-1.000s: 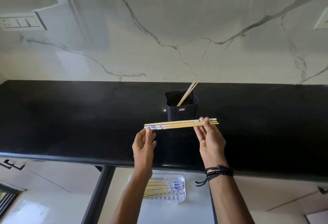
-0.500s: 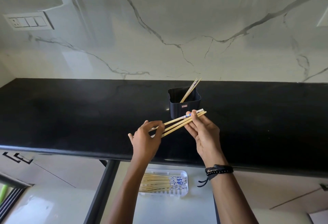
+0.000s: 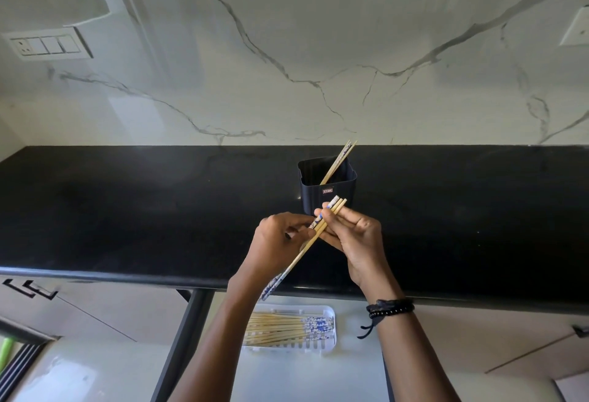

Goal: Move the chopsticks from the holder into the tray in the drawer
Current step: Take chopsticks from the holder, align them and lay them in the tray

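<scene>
Standing beside the black worktop (image 3: 127,210), I would put the job well past its middle; the white tray (image 3: 331,314) in the open drawer (image 3: 302,376) below already carries a good layer of chopsticks, laid side by side with their blue-patterned ends to the right; the dark holder (image 3: 328,191) on the worktop looks nearly emptied, with only a pair or so leaning up out of its right corner, though its bottom is hidden from here. Between the two, a small bundle of chopsticks (image 3: 314,236) is held slanted over the worktop's front edge, upper ends just before the holder, lower patterned ends dipping toward the drawer; the right hand (image 3: 353,236) grips the bundle near its upper ends with fingers curled round it; the left hand (image 3: 277,242) is closed on it lower down, pinching the shafts. What remains, to my eye, is to lower this bundle into the tray beside the others, then fetch the last sticks from the holder.
</scene>
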